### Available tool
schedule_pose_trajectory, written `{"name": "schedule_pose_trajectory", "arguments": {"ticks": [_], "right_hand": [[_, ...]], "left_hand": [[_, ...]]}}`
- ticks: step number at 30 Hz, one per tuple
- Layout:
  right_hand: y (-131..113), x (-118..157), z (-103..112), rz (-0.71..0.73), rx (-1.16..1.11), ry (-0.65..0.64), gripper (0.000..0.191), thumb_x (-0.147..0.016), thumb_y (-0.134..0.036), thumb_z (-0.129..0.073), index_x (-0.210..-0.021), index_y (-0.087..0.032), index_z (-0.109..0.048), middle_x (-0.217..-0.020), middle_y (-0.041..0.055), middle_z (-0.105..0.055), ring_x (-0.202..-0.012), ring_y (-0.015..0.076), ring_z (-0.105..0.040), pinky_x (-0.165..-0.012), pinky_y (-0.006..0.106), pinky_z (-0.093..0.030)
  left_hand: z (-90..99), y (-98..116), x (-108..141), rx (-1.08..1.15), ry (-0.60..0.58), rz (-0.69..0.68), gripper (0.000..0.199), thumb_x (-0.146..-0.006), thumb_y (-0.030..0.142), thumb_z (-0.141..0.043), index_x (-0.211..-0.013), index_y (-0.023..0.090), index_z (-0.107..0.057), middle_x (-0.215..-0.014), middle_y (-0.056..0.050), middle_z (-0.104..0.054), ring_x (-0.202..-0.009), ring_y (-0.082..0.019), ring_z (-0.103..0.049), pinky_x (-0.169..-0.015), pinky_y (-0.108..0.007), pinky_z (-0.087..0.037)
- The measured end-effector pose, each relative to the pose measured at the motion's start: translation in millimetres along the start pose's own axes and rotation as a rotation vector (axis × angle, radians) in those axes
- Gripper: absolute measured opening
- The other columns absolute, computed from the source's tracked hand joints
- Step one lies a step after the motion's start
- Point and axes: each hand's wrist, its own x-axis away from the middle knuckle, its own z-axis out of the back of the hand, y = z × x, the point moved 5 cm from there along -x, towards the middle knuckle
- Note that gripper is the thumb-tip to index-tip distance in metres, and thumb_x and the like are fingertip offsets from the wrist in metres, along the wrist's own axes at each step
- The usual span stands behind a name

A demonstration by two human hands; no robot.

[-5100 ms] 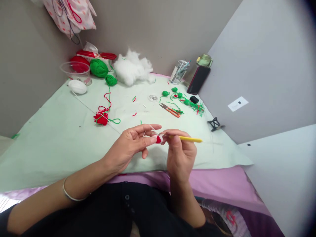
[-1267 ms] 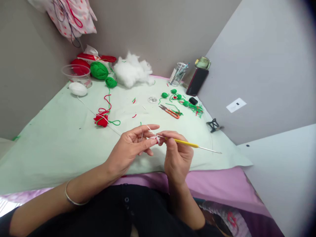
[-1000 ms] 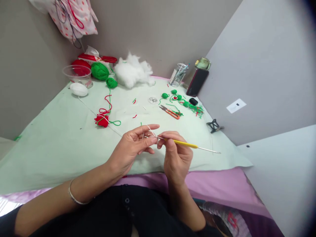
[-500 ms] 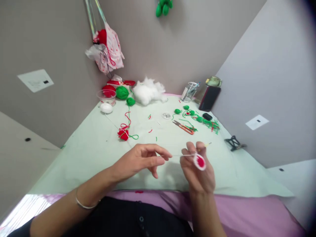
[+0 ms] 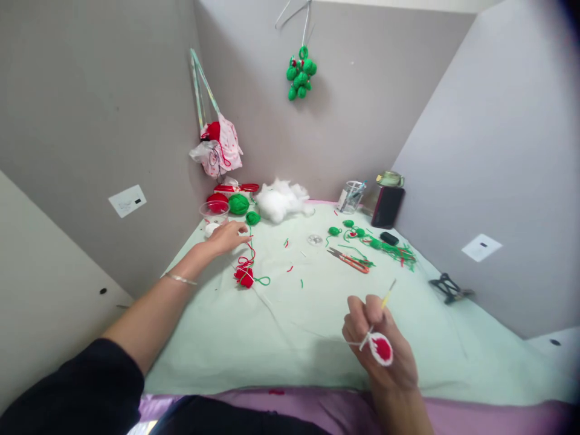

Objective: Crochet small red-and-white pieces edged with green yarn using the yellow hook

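My right hand (image 5: 399,362) is closed around a yellow crochet hook (image 5: 387,297), its tip pointing up and away. Against those fingers hangs a small oval crochet piece (image 5: 382,349), red in the middle with a white edge. White yarn trails from it across the cloth toward the far left. My left hand (image 5: 229,237) reaches out there with its fingers extended, beside the white yarn ball (image 5: 211,229), which it partly covers. Just nearer to me lies a tangle of red yarn (image 5: 244,277) with a green loop.
Green yarn balls (image 5: 238,204), white stuffing (image 5: 281,202) and a clear tub (image 5: 214,209) stand at the back. Orange-handled thread snips (image 5: 348,260) lie right of centre, near green crocheted pieces (image 5: 360,232). A phone (image 5: 388,206) leans at the back right; a black stand (image 5: 448,288) sits nearer.
My left hand has left the yarn strand near my right hand and moved far left to the white ball. The right hand still holds the hook and piece. The view has tilted up.
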Motion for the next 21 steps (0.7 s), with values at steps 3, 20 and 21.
{"name": "schedule_pose_trajectory", "arguments": {"ticks": [3, 20, 21], "right_hand": [[2, 1, -1, -0.022, -0.034, -0.009, 0.028, -0.089, -0.047, -0.074, -0.075, -0.025, -0.062, -0.062, -0.005, -0.047, -0.043, 0.0074, -0.031, -0.038, 0.018, -0.036], [6, 20, 29, -0.086, -0.102, 0.111, 0.022, -0.085, -0.043, -0.08, -0.077, -0.025, -0.068, -0.065, -0.0028, -0.053, -0.046, 0.0071, -0.035, -0.039, 0.017, -0.034], [7, 21, 30, -0.091, -0.106, 0.116, 0.022, -0.085, -0.042, -0.08, -0.078, -0.025, -0.068, -0.065, -0.0026, -0.054, -0.046, 0.0067, -0.036, -0.039, 0.017, -0.034]], "left_hand": [[-13.1, -5, -14, -0.074, -0.082, 0.054, 0.039, -0.099, 0.037, -0.066, -0.133, 0.017, -0.063, -0.134, -0.012, -0.065, -0.113, -0.027, -0.067, -0.094, -0.048, -0.06], [-2.4, 25, 40, -0.13, -0.33, 0.015, 0.039, -0.092, 0.05, -0.067, -0.07, 0.017, -0.066, -0.068, -0.002, -0.064, -0.069, -0.02, -0.061, -0.067, -0.033, -0.046], [-4.7, 26, 41, -0.112, -0.338, 0.01, 0.037, -0.091, 0.049, -0.068, -0.072, 0.018, -0.066, -0.068, -0.001, -0.063, -0.067, -0.018, -0.059, -0.067, -0.032, -0.045]]}}
